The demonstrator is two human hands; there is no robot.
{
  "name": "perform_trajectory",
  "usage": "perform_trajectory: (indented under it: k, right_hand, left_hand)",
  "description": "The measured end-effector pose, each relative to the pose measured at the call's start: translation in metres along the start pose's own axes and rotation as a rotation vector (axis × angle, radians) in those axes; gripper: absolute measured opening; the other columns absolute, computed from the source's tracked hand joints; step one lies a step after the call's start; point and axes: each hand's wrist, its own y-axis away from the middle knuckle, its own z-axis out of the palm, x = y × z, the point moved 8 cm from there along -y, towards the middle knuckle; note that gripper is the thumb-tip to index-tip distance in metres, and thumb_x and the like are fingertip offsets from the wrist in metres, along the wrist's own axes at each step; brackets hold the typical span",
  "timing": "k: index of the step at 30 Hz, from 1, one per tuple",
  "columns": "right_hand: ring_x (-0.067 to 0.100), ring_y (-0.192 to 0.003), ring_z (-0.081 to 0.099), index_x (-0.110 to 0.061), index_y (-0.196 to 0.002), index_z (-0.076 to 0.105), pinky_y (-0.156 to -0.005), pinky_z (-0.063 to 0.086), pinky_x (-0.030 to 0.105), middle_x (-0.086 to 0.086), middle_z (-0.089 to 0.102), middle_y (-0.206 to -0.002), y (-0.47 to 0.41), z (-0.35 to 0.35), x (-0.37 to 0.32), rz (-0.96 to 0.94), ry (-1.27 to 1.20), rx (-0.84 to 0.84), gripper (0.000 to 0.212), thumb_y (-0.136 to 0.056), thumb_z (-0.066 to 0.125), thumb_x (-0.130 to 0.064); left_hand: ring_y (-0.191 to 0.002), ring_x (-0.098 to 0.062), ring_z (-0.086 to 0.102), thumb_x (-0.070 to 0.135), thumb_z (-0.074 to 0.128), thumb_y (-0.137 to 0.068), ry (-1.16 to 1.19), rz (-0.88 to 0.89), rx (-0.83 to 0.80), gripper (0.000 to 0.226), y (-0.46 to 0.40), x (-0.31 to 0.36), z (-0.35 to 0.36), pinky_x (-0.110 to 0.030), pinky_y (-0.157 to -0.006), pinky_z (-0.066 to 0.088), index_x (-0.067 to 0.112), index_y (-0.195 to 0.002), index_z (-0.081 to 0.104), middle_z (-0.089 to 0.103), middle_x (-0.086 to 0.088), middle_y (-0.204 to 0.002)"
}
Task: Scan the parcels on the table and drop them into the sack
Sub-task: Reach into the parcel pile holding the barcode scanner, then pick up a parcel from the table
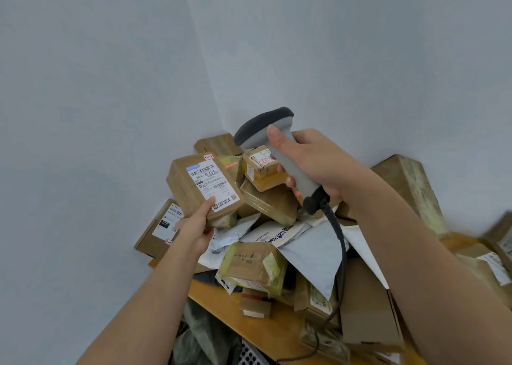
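Observation:
My left hand (197, 227) grips a small brown cardboard parcel (181, 186) from below, thumb on its white shipping label, which faces up toward me. My right hand (310, 161) holds a grey handheld barcode scanner (266, 132) by its handle, head pointed left toward the parcel. A red scan line shows just right of the held parcel's top edge, on a taped parcel (231, 165) behind it. The scanner's dark cable (339, 243) hangs down over the pile. A dark green sack (205, 334) lies below the table's front edge at bottom centre, partly hidden.
A wooden table (221, 306) in a corner of grey walls carries a heap of brown boxes, a white mailer bag (285, 234) and a tape-wrapped parcel (252, 267). A large box (410, 190) leans at the right wall. A perforated grey crate (249, 353) shows beside the sack.

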Motion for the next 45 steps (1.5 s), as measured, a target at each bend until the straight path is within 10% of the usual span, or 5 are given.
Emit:
perform_trajectory:
  k: [10,23,28,32,45]
  right_hand:
    - [0.014,-0.052,0.049,-0.008,-0.096,0.057,-0.049,0.045,0.024,0.007,0.055,-0.072,0.02,-0.006,-0.015,-0.003,0.04,0.009,0.051,-0.092,0.049,-0.057]
    - [0.014,-0.048,0.047,-0.006,-0.097,0.056,-0.042,0.044,0.021,0.013,0.051,-0.078,0.027,0.016,-0.028,-0.019,-0.076,-0.04,0.05,-0.092,0.053,-0.055]
    - [0.012,-0.051,0.052,-0.006,-0.097,0.059,-0.048,0.046,0.026,0.008,0.054,-0.075,0.01,0.063,-0.002,0.068,-0.097,-0.136,0.054,-0.087,0.058,-0.059]
    - [0.01,-0.049,0.051,-0.004,-0.101,0.058,-0.046,0.046,0.023,0.006,0.052,-0.075,0.004,0.117,0.025,0.146,-0.132,-0.213,0.05,-0.091,0.057,-0.053]
    - [0.005,-0.044,0.051,-0.001,-0.107,0.059,-0.043,0.045,0.021,0.004,0.053,-0.075,-0.02,0.229,0.111,0.359,-0.091,-0.199,0.049,-0.094,0.055,-0.048]
  left_hand:
    - [-0.102,-0.019,0.067,0.027,0.09,-0.065,-0.068,-0.01,0.038,0.082,-0.003,-0.003,0.004,-0.031,-0.066,0.052,0.016,-0.133,0.046,0.069,-0.005,-0.117]
    - [-0.108,-0.018,0.063,0.029,0.077,-0.082,-0.04,-0.005,0.005,0.053,0.009,0.008,-0.013,-0.042,-0.106,0.043,0.019,-0.128,0.054,0.067,-0.004,-0.12]
    - [-0.091,-0.016,0.062,0.029,0.07,-0.088,-0.007,0.062,0.145,0.022,0.032,0.027,-0.077,-0.037,-0.089,0.049,0.019,-0.103,0.057,0.067,-0.002,-0.1]
    - [-0.106,-0.026,0.065,0.048,0.084,-0.059,-0.004,0.026,0.308,0.084,0.03,-0.001,-0.172,-0.041,-0.088,0.054,0.017,-0.13,0.051,0.066,-0.006,-0.119]
    - [-0.106,-0.035,0.064,0.049,0.093,-0.047,-0.163,-0.48,0.501,0.117,0.0,-0.171,-0.383,-0.053,-0.059,0.055,0.02,-0.144,0.036,0.061,-0.012,-0.129]
